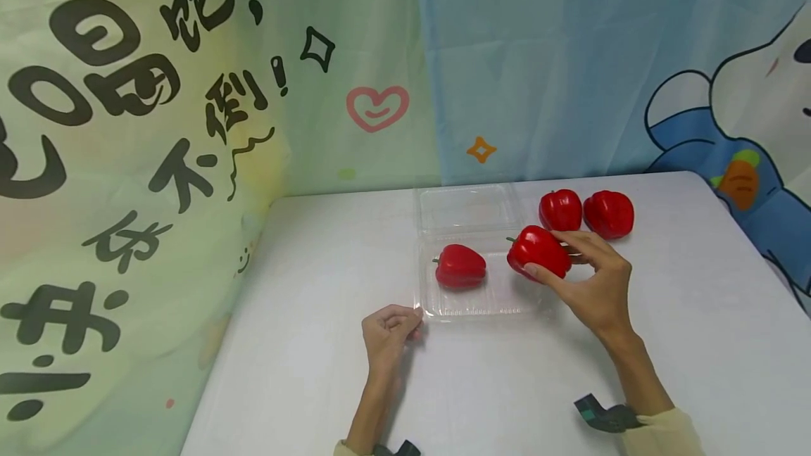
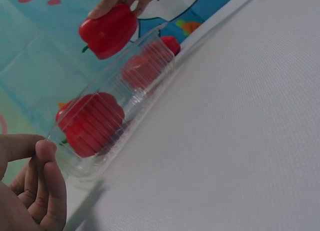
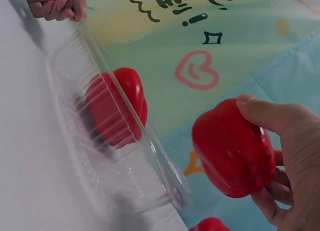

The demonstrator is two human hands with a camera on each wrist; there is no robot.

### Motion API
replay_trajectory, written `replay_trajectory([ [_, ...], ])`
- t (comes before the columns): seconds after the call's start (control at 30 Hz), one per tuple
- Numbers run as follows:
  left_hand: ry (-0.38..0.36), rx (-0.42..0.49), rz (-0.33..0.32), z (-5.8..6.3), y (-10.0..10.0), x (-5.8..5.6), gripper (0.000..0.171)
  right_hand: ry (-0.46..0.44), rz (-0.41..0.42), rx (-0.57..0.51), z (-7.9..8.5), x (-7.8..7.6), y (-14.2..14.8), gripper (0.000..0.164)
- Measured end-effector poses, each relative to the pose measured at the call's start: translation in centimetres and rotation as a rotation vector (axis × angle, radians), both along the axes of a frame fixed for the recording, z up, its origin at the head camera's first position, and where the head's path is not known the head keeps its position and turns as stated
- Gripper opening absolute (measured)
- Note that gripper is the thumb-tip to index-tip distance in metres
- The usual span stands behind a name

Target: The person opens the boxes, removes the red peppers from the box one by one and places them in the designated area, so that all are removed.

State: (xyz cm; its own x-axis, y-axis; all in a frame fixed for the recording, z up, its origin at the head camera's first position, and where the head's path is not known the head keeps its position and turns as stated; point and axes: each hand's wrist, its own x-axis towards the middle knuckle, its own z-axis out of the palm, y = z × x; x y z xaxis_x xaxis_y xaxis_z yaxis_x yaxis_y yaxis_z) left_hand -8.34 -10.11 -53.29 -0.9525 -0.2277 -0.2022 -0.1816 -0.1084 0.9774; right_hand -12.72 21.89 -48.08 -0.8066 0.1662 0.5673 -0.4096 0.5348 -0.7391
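My right hand (image 1: 595, 280) grips a red bell pepper (image 1: 537, 250) by its blunt end, thumb on the near side and fingers behind. In the right wrist view this pepper (image 3: 232, 148) is held up beside the rim of a clear plastic clamshell box (image 1: 481, 305). Inside the box, toward its left, another red bell pepper (image 1: 460, 266) lies on its side, stem pointing left. At the box's near left corner my left hand (image 1: 388, 333) pinches the rim between thumb and index finger, as the left wrist view shows with the hand (image 2: 37, 186) close up.
Two more red bell peppers (image 1: 560, 210) (image 1: 609, 214) sit on the white table (image 1: 304, 259) behind my right hand. The box's clear lid (image 1: 465, 210) lies opened toward the back. A printed cloth (image 1: 355, 34) hangs along the back and left.
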Motion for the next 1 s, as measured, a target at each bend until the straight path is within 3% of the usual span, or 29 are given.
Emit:
replay_trajectory([
  [0.63,-0.018,0.007,0.006,0.2,0.0,0.2,0.015,-0.049,-0.311,-0.085,-2.0,0.1,1.0,0.063],
  [1.0,-0.018,-0.008,0.006,0.2,0.0,0.3,0.015,-0.209,-0.497,-0.107,-3.8,0.4,0.6,0.063],
])
